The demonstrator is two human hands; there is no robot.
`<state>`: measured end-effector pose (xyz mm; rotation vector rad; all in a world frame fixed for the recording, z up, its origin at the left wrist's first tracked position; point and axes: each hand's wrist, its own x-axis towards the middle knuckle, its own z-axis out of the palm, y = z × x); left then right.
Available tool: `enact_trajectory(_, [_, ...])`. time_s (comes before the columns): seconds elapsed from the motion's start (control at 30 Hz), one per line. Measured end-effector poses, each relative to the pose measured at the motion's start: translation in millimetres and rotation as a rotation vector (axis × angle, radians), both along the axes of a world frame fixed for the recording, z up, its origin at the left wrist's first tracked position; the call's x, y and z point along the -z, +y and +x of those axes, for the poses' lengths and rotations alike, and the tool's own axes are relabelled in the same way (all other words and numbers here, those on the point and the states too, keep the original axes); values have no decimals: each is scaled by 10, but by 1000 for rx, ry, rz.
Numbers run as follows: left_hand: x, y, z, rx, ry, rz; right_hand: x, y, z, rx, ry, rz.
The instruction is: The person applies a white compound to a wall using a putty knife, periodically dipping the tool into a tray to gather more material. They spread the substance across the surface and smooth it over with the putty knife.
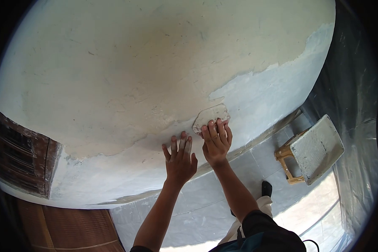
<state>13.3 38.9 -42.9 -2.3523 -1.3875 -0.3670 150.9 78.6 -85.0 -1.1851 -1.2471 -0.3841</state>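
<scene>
The wall (126, 80) in front of me has a beige coat over its upper part, with a ragged lower border against a paler white layer. My right hand (217, 145) grips a flat, angular, plaster-coloured piece (212, 116) with worn, reddish edges. It overlaps the wall at the border of the two coats, and my fingers curl over its lower edge; its exact kind does not show. To the left, my left hand (180, 161) is open, fingers spread and fingertips at the pale part of the wall. Whitish residue marks its fingers.
A rectangular tray (303, 148) smeared with white material rests on a yellowish stool (287, 166) at right. Clear plastic sheeting (361, 168) hangs beyond it. Dark shutters (23, 153) and a brown panel (77, 229) stand at left. My foot (266, 188) is on the grey tiled floor (189, 214).
</scene>
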Motion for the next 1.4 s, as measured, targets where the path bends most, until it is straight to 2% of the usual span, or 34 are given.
enact_trajectory(0.23, [-32, -8, 32, 1, 74, -8, 48, -172, 68, -18, -10, -34])
enact_trajectory(0.3, [-36, -29, 65, -1, 44, -3, 116, -353, 162, -67, -91, -160])
enact_trajectory(0.37, [-52, -45, 113, -7, 47, -3, 42, -572, 306, -117, -81, -170])
enact_trajectory(0.47, [-123, -119, 259, -52, -27, -64, -240, -779, 588, -201, -62, -173])
enact_trajectory(0.53, [-151, -152, 353, -86, -58, -72, -533, -790, 809, -335, 54, -158])
enact_trajectory(0.7, [-265, -246, 621, -189, -153, -161, -1301, -495, 1282, -454, -87, -254])
enact_trajectory(0.9, [-368, -305, 834, -278, -310, -213, -1587, -181, 1371, -603, -234, -268])
enact_trajectory(1.03, [-404, -322, 847, -309, -298, -211, -1631, -42, 1386, -546, -270, -212])
enact_trajectory(1.1, [-426, -322, 839, -319, -300, -220, -1695, -27, 1459, -494, -94, -207])
enact_trajectory(1.2, [-415, -325, 849, -318, -311, -205, -1789, -135, 1496, -537, 16, -258])
enact_trajectory(1.27, [-408, -331, 859, -315, -321, -196, -1745, -129, 1409, -561, -164, -241])
enact_trajectory(1.33, [-391, -337, 870, -321, -319, -190, -1682, -46, 1380, -474, -315, -197])
enact_trajectory(1.37, [-396, -325, 873, -326, -316, -182, -1671, -23, 1400, -474, -317, -193])
enact_trajectory(1.4, [-397, -321, 869, -327, -318, -179, -1657, -10, 1442, -455, -164, -212])
